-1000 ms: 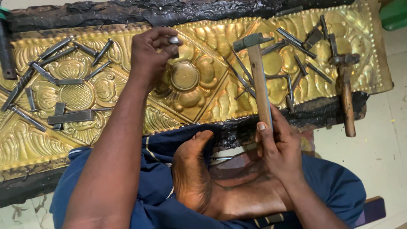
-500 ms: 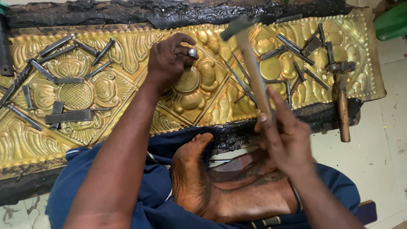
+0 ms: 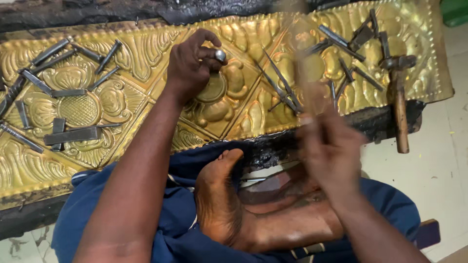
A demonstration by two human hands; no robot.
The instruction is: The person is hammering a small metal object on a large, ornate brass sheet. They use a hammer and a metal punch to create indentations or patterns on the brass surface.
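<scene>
My left hand [image 3: 192, 63] grips a steel punch [image 3: 220, 54] upright on the embossed brass sheet [image 3: 146, 53], its tip on a round boss near the sheet's middle. My right hand [image 3: 329, 141] is blurred with motion and holds a wooden-handled hammer [image 3: 300, 68] raised over the sheet; the hammer head is smeared at the top edge. My bare foot [image 3: 219, 195] rests below the sheet between my hands.
Several steel punches and chisels [image 3: 58, 92] lie scattered on the left of the sheet, and more [image 3: 348, 44] on the right. A second hammer [image 3: 399, 102] lies at the right end. The sheet sits on a black pitch bed [image 3: 97, 9]. Blue cloth [image 3: 180, 214] covers my lap.
My right hand has swung the hammer up and away from the sheet and is now blurred. My left hand keeps the punch on the round boss.
</scene>
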